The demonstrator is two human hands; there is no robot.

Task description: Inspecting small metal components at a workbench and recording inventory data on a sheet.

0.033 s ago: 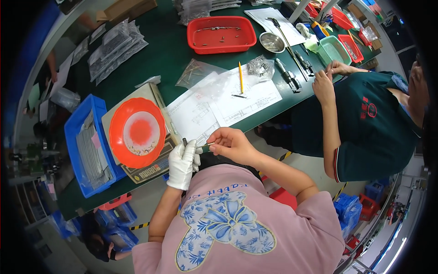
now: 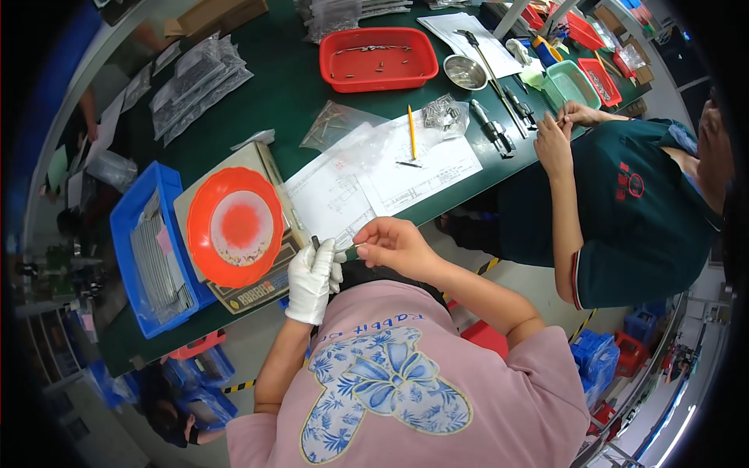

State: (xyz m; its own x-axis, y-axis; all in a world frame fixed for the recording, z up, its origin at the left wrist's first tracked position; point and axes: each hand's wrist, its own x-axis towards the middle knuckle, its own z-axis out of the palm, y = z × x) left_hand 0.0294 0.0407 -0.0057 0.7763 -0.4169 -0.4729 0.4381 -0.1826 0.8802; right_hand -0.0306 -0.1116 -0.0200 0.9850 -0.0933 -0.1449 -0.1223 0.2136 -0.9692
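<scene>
In a white glove, my left hand [image 2: 310, 282] is closed around a small part whose dark cylindrical end [image 2: 315, 242] sticks up by the thumb. The rest of that part is hidden in the fingers. My bare right hand [image 2: 399, 249] is just to its right, thumb and forefinger pinched on a thin metal pin [image 2: 358, 246], which points toward the glove. Whether pin and dark part touch is too small to tell. Both hands are at the bench's near edge, in front of printed drawings [image 2: 335, 204].
An orange plate [image 2: 199, 226] sits on a cardboard box [image 2: 269, 168], beside a blue bin [image 2: 127, 210]. Beyond lie a yellow pencil [image 2: 412, 134], bagged metal parts [image 2: 443, 115], a red tray [image 2: 328, 66] and a metal bowl [image 2: 466, 72]. A co-worker in dark green [image 2: 608, 218] works at right.
Less of the thin pin shows between my hands, and my right fingers have shifted very slightly. The co-worker's hands have moved a little.
</scene>
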